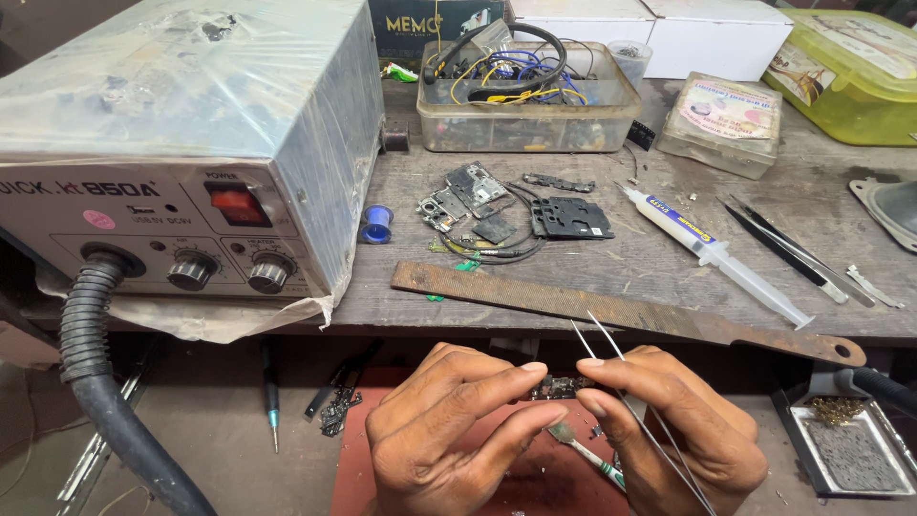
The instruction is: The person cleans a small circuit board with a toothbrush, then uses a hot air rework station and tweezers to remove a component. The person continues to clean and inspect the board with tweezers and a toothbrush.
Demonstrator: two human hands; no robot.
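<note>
Grey hot-air station [181, 143] at left, wrapped in clear plastic film; front panel carries dark printed lettering, small pink round sticker [98, 219], red power switch. Dark box with pale lettering [420, 24] at back, behind clear plastic tray. Two white cardboard boxes [669, 29] at back right. Flat clear plastic case with pink-white label [728, 113] beside them. Yellow-green lidded container with printed label [850, 72] at far right. Syringe with blue-yellow label [712, 250] lying on bench.
</note>
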